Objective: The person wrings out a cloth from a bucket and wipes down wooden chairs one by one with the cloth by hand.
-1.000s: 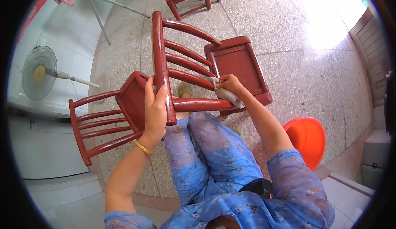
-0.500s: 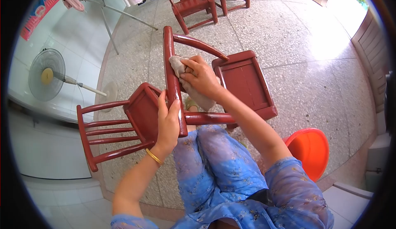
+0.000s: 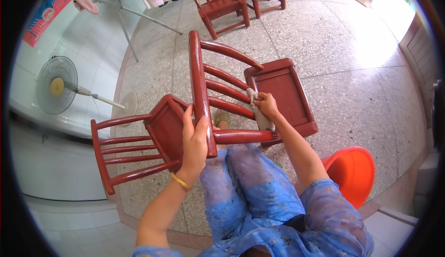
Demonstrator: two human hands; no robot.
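A dark red wooden chair [image 3: 281, 92] is tilted in front of me, its slatted back toward my left side. My left hand [image 3: 195, 143], with a gold bangle at the wrist, is closed round the lower part of the chair back's top rail [image 3: 198, 78]. My right hand [image 3: 266, 106] is closed on a grey cloth [image 3: 262, 119], pressed against the slats near the seat. A second red chair [image 3: 168, 129] lies behind my left hand, its slatted back pointing left.
An orange-red basin [image 3: 352, 176] stands at the right, near my elbow. On the left are a standing fan [image 3: 58, 86] and a metal rack [image 3: 121, 7] with hanging clothes. More red chairs [image 3: 222, 6] stand at the top.
My right hand and the cloth have moved from the top rail, half a second ago, down and right to the slats by the seat. My left hand keeps its hold on the rail.
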